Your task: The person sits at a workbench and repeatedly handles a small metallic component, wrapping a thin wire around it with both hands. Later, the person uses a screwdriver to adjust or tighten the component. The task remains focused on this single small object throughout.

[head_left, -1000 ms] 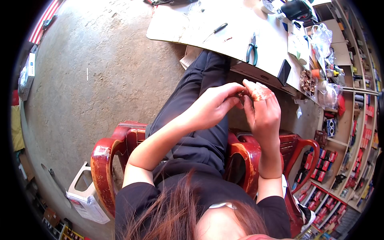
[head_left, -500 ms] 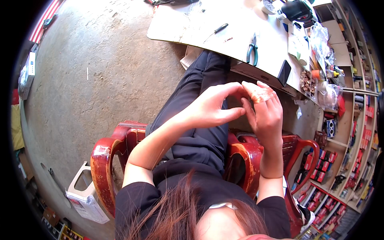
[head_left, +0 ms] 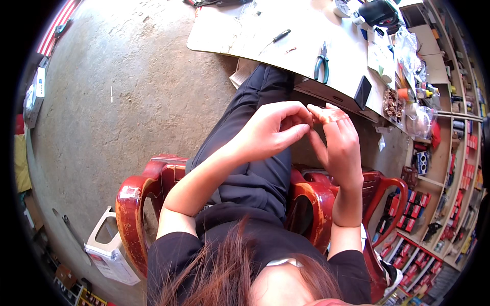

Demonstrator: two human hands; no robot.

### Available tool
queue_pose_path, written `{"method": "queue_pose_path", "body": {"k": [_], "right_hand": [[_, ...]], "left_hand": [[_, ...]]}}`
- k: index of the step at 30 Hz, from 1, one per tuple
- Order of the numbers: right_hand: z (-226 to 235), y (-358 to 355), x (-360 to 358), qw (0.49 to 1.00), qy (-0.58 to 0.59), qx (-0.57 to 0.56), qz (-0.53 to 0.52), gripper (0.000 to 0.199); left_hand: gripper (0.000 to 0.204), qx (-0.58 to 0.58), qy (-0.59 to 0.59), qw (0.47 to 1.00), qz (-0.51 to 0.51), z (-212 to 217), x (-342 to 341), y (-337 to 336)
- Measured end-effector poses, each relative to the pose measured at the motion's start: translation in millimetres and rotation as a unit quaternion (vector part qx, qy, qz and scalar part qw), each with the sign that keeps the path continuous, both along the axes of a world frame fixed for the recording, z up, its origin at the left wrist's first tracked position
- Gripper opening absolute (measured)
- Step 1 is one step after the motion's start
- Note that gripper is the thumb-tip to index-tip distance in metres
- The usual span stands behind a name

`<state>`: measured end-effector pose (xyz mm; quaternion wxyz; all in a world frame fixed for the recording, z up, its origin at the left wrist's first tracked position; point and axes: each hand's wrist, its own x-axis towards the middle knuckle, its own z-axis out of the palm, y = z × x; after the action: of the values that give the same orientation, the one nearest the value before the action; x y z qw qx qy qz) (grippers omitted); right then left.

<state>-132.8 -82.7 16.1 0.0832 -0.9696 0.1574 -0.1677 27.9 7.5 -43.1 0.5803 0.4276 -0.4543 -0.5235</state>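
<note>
My left hand [head_left: 273,127] and my right hand [head_left: 339,145] are raised over my lap, fingertips meeting. The left thumb and fingers are pinched together; whatever they hold is too small to make out. On my right hand the fingers are bent and the thumb points at the left fingertips. A shiny copper-coloured strand, like fine wire [head_left: 333,116], lies across the right fingers. On the white table in front of me are pliers with dark teal handles [head_left: 322,66], a screwdriver [head_left: 281,35] and a small coppery bit [head_left: 291,50].
A black phone [head_left: 362,93] leans at the table's near edge, by a clear container of coppery pieces [head_left: 393,107]. Red chair arms [head_left: 133,204] flank me. A beige stool [head_left: 104,239] stands at left; stocked shelves [head_left: 454,153] line the right.
The left thumb has closed in toward its fingers, and the gap between it and the index finger has narrowed. My right hand has turned slightly. The table items stay put.
</note>
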Motion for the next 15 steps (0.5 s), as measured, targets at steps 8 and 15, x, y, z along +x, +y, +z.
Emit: {"method": "queue_pose_path", "body": {"k": [8, 15], "right_hand": [[11.5, 6.6, -8.3, 0.862, 0.08, 0.492, 0.092, 0.019], [-3.8, 5.1, -7.2, 0.641, -0.271, 0.691, 0.195, 0.122]], "left_hand": [[0.011, -0.011, 0.033, 0.999, -0.017, -0.1, 4.6, 0.5], [0.011, -0.047, 0.028, 0.998, -0.04, -6.8, -9.9, -1.2]]}}
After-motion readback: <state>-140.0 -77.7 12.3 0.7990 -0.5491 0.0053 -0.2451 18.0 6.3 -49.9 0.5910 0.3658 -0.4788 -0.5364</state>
